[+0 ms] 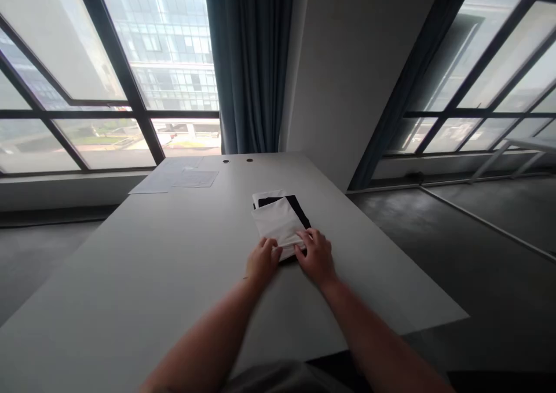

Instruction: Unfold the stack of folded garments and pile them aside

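A flat, soft-looking white piece [278, 222], perhaps cloth or a thin pouch, lies at a slant on the table. Under it a black flat piece [299, 210] sticks out along the right and near edges. Another white piece [263, 197] shows at the far side of the stack. My left hand [263, 261] is closed, its thumb and fingers pinching the near left corner of the top white piece. At the near right corner, my right hand [316, 255] grips the same edge with bent fingers. What lies under my fingers is hidden.
The stack rests on a long white table [174, 277]. Several paper sheets [195, 178] lie at its far left, near two dark round holes [249, 160]. A blue curtain [249, 63] hangs behind, beside windows. A white frame [486, 228] stands on the floor at right.
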{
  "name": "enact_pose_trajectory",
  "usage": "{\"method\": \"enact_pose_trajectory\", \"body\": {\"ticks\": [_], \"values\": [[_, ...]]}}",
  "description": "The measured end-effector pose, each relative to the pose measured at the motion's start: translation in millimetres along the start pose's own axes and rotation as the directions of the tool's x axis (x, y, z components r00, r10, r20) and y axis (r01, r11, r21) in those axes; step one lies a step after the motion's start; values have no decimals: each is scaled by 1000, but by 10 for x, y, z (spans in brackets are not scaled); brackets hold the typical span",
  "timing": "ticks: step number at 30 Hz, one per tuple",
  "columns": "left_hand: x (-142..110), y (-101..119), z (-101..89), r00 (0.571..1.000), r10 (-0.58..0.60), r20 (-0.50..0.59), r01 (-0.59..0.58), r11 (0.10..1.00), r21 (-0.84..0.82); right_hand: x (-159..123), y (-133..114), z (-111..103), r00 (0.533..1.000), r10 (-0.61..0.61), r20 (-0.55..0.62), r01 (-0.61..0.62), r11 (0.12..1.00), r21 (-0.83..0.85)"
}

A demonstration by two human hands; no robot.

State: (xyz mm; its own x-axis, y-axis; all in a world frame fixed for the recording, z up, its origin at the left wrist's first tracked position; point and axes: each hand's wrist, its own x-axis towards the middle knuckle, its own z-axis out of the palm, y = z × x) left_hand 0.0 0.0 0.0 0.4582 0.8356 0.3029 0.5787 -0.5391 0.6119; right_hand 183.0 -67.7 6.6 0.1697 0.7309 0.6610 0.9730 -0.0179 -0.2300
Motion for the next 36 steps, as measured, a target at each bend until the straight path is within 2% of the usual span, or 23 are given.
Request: {"method": "enact_pose_trajectory", "body": {"ticks": [3, 5, 8, 10, 12, 13, 15, 17, 18, 19, 20, 21, 22, 24, 25, 28, 29, 30, 31, 32, 34, 35, 36], "values": [[31, -167, 36, 999, 7, -52, -13, 993, -117, 134, 120, 3, 994, 42, 102, -47, 997, 53], [40, -262, -4, 992, -19, -125, -16, 962, -272, 241, 120, -40, 979, 58, 196, -78, 992, 100], [61, -315, -75, 974, -103, -202, -27, 831, -556, 483, 5, -173, 952, 13, 306, -62, 986, 152], [89, -267, -157, 957, -208, -203, -3, 690, -724, 688, -146, -304, 957, -42, 287, -24, 975, 222], [119, -159, -315, 935, -320, -153, 34, 511, -859, 904, -338, -457, 955, -89, 284, -23, 929, 369], [129, -92, -433, 929, -351, -118, 46, 426, -904, 1009, -441, -537, 945, -92, 314, -60, 894, 444], [129, 42, -745, 939, -340, -41, 70, 305, -950, 1208, -641, -689, 929, -82, 360, -151, 807, 572], [104, 146, -1125, 964, -264, 44, 115, 258, -959, 1391, -804, -825, 924, -94, 371, -205, 698, 686], [88, 178, -1323, 975, -193, 108, 156, 256, -954, 1477, -865, -887, 921, -100, 376, -225, 651, 725], [74, 194, -1517, 977, -99, 188, 210, 304, -929, 1561, -911, -947, 916, -111, 386, -240, 621, 747], [66, 195, -1700, 959, 3, 282, 257, 399, -880, 1642, -941, -1005, 905, -129, 405, -247, 615, 749], [65, 180, -1869, 923, 89, 374, 272, 535, -800, 1724, -956, -1062, 888, -161, 431, -241, 637, 733], [74, 151, -2022, 886, 132, 444, 245, 679, -692, 1806, -957, -1116, 863, -208, 461, -213, 677, 704], [116, 49, -2283, 849, 118, 515, 140, 889, -435, 1975, -924, -1209, 784, -326, 529, -111, 765, 635], [146, -21, -2396, 846, 84, 527, 105, 942, -317, 2062, -896, -1241, 738, -377, 560, -57, 792, 608], [240, -280, -2691, 872, -6, 490, 81, 988, -131, 2310, -804, -1243, 611, -465, 641, -8, 806, 592], [268, -371, -2772, 885, -25, 465, 77, 993, -95, 2374, -786, -1201, 582, -479, 658, -14, 802, 597], [290, -458, -2836, 899, -45, 436, 71, 997, -43, 2418, -782, -1136, 575, -481, 662, -19, 801, 598], [306, -538, -2875, 914, -73, 398, 63, 997, 37, 2435, -793, -1045, 606, -461, 648, -18, 807, 591], [311, -606, -2881, 933, -107, 345, 60, 988, 143, 2417, -820, -933, 666, -423, 614, -8, 820, 573], [277, -709, -2768, 975, -145, 170, 73, 925, 374, 2259, -911, -654, 844, -273, 462, 17, 874, 485], [232, -747, -2644, 990, -130, 54, 90, 879, 469, 2116, -964, -500, 880, -242, 409, 46, 900, 434], [167, -781, -2482, 995, -94, -39, 101, 838, 537, 1936, -1013, -345, 854, -281, 439, 94, 912, 400]]}}
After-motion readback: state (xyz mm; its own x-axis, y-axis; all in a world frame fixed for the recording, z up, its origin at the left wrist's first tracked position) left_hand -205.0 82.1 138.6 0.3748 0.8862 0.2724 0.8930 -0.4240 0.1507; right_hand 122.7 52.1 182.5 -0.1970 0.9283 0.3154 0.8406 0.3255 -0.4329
